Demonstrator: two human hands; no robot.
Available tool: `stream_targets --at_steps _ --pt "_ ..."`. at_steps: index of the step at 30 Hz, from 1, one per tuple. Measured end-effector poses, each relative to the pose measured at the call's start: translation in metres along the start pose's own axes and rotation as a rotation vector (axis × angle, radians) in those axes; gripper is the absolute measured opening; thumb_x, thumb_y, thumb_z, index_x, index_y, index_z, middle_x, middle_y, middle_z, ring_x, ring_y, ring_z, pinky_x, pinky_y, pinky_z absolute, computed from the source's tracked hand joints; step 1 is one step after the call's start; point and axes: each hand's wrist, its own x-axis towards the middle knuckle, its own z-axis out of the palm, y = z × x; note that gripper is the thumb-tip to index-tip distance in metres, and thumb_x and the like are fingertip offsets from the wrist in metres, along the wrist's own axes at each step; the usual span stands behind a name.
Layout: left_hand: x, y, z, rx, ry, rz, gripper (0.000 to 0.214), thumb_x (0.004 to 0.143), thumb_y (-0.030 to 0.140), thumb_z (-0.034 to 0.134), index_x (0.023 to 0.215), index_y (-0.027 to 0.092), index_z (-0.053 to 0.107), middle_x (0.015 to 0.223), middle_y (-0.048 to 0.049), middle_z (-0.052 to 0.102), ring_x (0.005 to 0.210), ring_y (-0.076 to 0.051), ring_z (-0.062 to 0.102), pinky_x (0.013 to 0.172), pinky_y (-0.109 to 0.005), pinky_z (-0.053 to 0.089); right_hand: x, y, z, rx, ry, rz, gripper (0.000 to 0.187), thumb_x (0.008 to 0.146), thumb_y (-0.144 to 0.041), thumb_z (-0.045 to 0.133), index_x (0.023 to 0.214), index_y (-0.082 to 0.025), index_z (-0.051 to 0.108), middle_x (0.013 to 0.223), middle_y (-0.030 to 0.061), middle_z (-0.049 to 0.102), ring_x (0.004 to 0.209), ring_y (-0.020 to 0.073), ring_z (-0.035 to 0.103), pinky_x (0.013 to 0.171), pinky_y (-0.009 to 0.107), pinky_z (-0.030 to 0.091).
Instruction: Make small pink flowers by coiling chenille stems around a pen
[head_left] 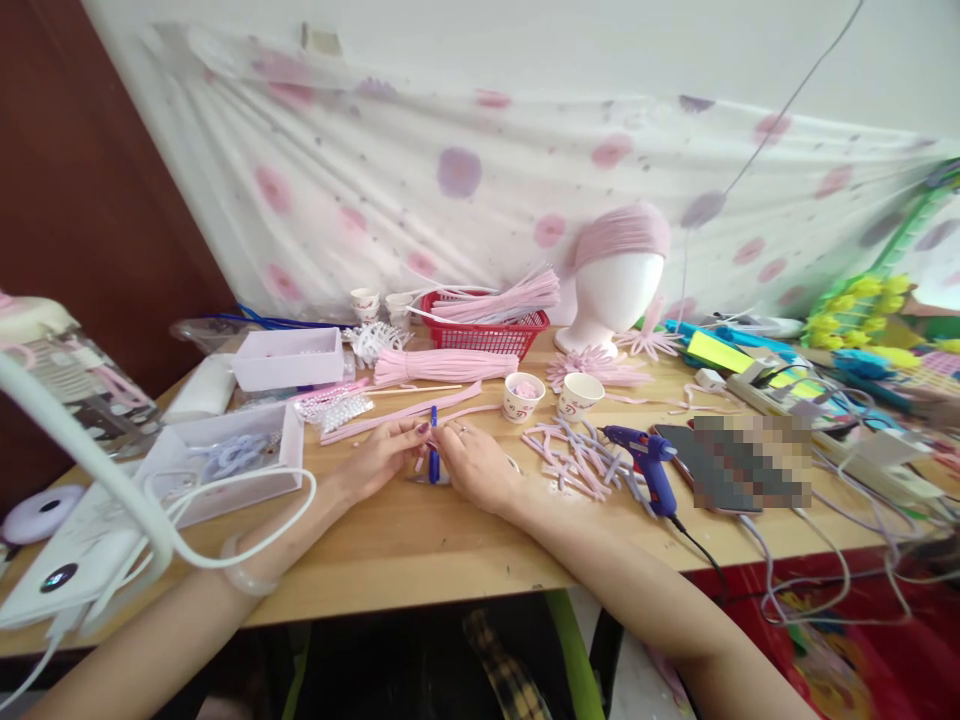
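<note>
Both hands meet over the front middle of the wooden table (375, 570). My left hand (386, 457) has its fingertips pinched together. Close beside it, my right hand (476, 462) is closed too, its fingers bent inward. A slim blue pen-like thing (434, 462) stands out between them; whether it is gripped or just lies beneath the fingers, I cannot tell. What the fingertips hold is too small to make out. Just right of my right hand lie short pink and lilac fuzzy stems (574, 460). Two paper cups (580, 398) stand behind those, one with pink bits in it.
A blue glue gun (649, 465) and dark phones (712, 465) lie at right, near cables and a power strip (877, 455). Pink stems fill a red basket (487, 335) before a white foam head (611, 290). White boxes (225, 465) and a white cable (90, 450) are at left.
</note>
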Motion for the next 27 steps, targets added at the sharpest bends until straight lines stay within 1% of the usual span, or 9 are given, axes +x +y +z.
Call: stream_targets --at_steps 3,6,10,13,17,19,22,27 --pt "-0.001 0.000 0.000 -0.031 -0.025 -0.007 0.018 0.072 0.027 0.076 0.071 0.011 0.070 0.071 -0.0059 0.066 0.066 -0.014 0.057 0.062 -0.023 0.044 -0.001 -0.003 -0.001 0.038 0.011 0.058 0.013 0.092 -0.012 0.040 0.094 -0.015 0.053 0.084 0.0106 0.062 0.074 0.0221 0.055 0.065 0.030 0.038" --pt "-0.001 0.000 -0.001 -0.106 -0.044 -0.051 0.014 0.070 0.024 0.076 0.071 0.011 0.069 0.071 -0.0054 0.066 0.067 -0.015 0.058 0.064 -0.024 0.045 -0.002 -0.005 -0.001 0.103 0.016 0.102 0.015 0.094 -0.016 0.038 0.097 -0.014 0.053 0.081 0.0103 0.062 0.069 0.0219 0.055 0.063 0.030 0.037" --pt "0.001 -0.003 -0.006 -0.185 -0.006 -0.097 0.013 0.071 0.024 0.073 0.071 0.013 0.066 0.071 -0.0038 0.066 0.070 -0.015 0.060 0.070 -0.025 0.048 -0.003 -0.003 0.000 0.131 0.008 0.101 0.017 0.094 -0.014 0.040 0.103 -0.014 0.054 0.078 0.0087 0.064 0.068 0.0211 0.056 0.063 0.029 0.036" --pt "0.003 -0.003 -0.011 -0.206 0.013 -0.140 0.015 0.075 0.028 0.070 0.072 0.014 0.064 0.070 -0.0024 0.066 0.068 -0.014 0.061 0.071 -0.026 0.049 -0.003 -0.001 0.001 0.120 0.023 0.077 0.017 0.092 -0.010 0.041 0.103 -0.014 0.054 0.079 0.0088 0.065 0.070 0.0208 0.056 0.064 0.029 0.037" --pt "0.003 0.001 -0.013 -0.140 -0.034 -0.222 0.032 0.078 0.043 0.066 0.072 0.012 0.063 0.070 -0.0060 0.066 0.064 -0.016 0.061 0.068 -0.029 0.051 -0.002 0.000 -0.003 0.057 0.082 0.000 0.017 0.093 -0.011 0.039 0.094 -0.014 0.056 0.078 0.0095 0.064 0.070 0.0213 0.054 0.067 0.030 0.039" --pt "0.002 0.004 -0.012 -0.080 -0.048 -0.215 0.031 0.077 0.043 0.067 0.074 0.012 0.063 0.070 -0.0059 0.066 0.064 -0.015 0.061 0.066 -0.028 0.051 -0.001 0.002 -0.005 0.004 0.094 -0.037 0.018 0.092 -0.010 0.038 0.090 -0.014 0.056 0.076 0.0092 0.063 0.071 0.0214 0.053 0.068 0.030 0.039" --pt "0.000 0.006 -0.009 -0.046 -0.034 -0.172 0.022 0.072 0.031 0.073 0.080 0.012 0.065 0.073 -0.0044 0.066 0.064 -0.014 0.061 0.064 -0.026 0.050 0.001 0.006 -0.006 -0.050 0.088 -0.041 0.019 0.092 -0.008 0.038 0.088 -0.014 0.056 0.075 0.0085 0.063 0.072 0.0213 0.053 0.070 0.030 0.040" --pt "0.000 0.006 -0.007 0.019 0.044 -0.056 0.016 0.069 0.024 0.074 0.080 0.013 0.069 0.075 -0.0017 0.065 0.065 -0.011 0.057 0.064 -0.024 0.050 0.002 0.011 -0.001 -0.048 0.104 -0.041 0.016 0.093 -0.010 0.040 0.090 -0.015 0.055 0.074 0.0073 0.062 0.070 0.0203 0.052 0.068 0.031 0.040"
